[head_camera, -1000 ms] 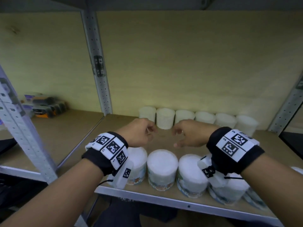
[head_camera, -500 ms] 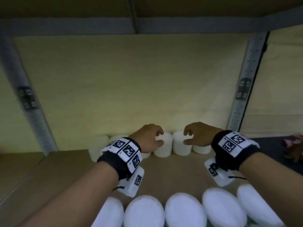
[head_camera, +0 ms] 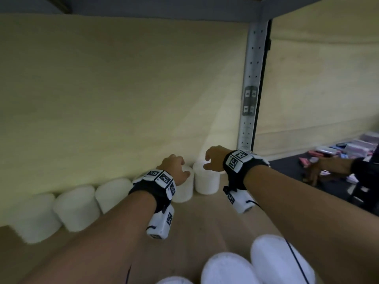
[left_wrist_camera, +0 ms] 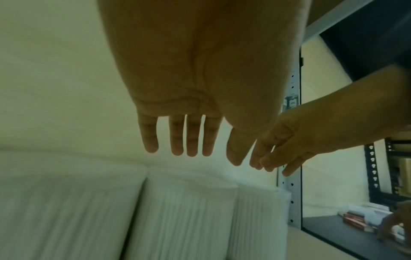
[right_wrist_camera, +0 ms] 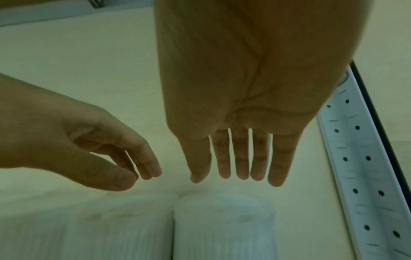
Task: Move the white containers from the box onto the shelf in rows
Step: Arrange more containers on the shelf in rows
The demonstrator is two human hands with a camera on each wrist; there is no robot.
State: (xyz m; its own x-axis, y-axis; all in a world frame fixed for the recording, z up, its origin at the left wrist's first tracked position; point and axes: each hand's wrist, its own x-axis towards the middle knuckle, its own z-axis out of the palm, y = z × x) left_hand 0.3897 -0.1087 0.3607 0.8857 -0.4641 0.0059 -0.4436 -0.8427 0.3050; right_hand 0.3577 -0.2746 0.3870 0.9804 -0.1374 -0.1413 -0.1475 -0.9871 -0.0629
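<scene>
Several white containers stand in a back row (head_camera: 114,193) against the shelf's rear wall. My left hand (head_camera: 174,169) hovers over the second container from the right (head_camera: 184,189), and its straight fingers (left_wrist_camera: 191,154) hold nothing. My right hand (head_camera: 213,158) is above the rightmost container (head_camera: 206,179), thumb and fingers (right_wrist_camera: 235,177) spread and empty. Neither hand clearly touches a container (right_wrist_camera: 224,225). Tops of a front row of containers (head_camera: 281,261) show at the bottom edge.
The wooden shelf board (head_camera: 205,222) lies bare between the two rows. A perforated metal upright (head_camera: 251,89) stands just right of the back row. Beyond it, another person's hand (head_camera: 320,171) reaches among small packets on a dark shelf.
Both hands have moved from above the middle of the shelf to the right end of the back row. The head view has swung right and closer.
</scene>
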